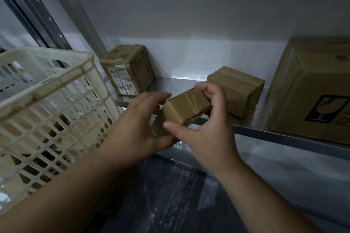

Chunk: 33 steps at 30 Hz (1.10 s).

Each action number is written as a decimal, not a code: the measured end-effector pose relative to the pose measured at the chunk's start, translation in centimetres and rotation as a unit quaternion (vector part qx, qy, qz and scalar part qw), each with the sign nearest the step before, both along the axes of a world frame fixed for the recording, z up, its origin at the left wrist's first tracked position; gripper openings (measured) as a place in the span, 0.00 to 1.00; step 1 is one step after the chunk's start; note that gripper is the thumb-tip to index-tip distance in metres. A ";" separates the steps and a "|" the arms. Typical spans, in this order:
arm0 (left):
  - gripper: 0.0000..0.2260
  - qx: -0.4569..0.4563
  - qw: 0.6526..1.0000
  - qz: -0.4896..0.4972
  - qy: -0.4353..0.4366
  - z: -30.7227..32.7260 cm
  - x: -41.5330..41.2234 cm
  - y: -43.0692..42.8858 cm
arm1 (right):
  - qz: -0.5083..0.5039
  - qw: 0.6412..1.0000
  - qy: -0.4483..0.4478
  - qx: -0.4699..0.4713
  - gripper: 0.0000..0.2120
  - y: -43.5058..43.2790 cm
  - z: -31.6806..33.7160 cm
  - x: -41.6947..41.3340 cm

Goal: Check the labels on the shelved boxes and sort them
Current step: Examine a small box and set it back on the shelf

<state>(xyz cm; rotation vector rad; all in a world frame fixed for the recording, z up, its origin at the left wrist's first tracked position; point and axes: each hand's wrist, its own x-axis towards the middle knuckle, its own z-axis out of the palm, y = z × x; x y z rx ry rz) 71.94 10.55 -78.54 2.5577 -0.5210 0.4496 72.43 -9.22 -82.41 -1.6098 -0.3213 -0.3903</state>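
Grey metal shelf (265, 134), pretty dim: right hand (208, 134) grips a small box (181, 108) tight, left hand (136, 125) cupped round its side.

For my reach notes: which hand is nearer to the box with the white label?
Left. The left hand is just in front and right of the white-labelled box; the right hand is farther right, across the small box both hold.

Crate (56, 79) blocks left; bare shelf (180, 83) between labelled box (128, 70) and taped box (238, 91)
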 end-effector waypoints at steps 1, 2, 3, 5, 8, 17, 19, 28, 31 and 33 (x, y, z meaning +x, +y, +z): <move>0.34 -0.016 1.000 -0.007 0.005 -0.1 -0.1 -0.3 | 0.002 1.000 -0.013 -0.013 0.45 0.1 0.0 -0.2; 0.31 -0.035 0.999 -0.009 0.012 -0.3 -0.1 -0.5 | 0.007 1.000 -0.022 -0.019 0.46 0.1 0.0 -0.2; 0.30 -0.057 0.998 -0.007 0.019 -0.5 -0.1 -0.5 | 0.016 0.999 -0.026 -0.018 0.47 0.1 0.0 -0.2; 0.28 -0.101 0.994 0.005 0.035 -0.8 0.1 -0.2 | 0.039 0.999 -0.011 -0.003 0.51 -0.3 0.0 0.1; 0.28 -0.181 0.980 0.023 0.075 -1.0 0.5 0.4 | 0.080 0.995 0.052 0.021 0.55 -1.0 -0.5 1.3; 0.38 -0.414 0.871 -0.027 0.262 -1.1 1.6 2.3 | 0.193 0.961 0.153 0.123 0.38 -2.4 -3.2 3.5; 0.37 -0.449 0.844 -0.059 0.288 -1.2 1.6 2.4 | 0.191 0.955 0.165 0.155 0.36 -2.3 -3.2 3.5; 0.49 -0.425 0.873 0.053 0.235 1.3 1.3 2.9 | 0.050 0.995 0.090 -0.003 0.29 -2.8 -3.0 3.5; 0.37 -0.414 0.869 0.088 0.257 1.1 1.3 1.7 | 0.023 0.998 0.037 -0.041 0.29 -2.8 -2.7 3.5; 0.32 -0.417 0.861 0.105 0.271 0.7 1.3 1.0 | 0.027 0.998 0.024 -0.052 0.29 -2.7 -2.6 3.4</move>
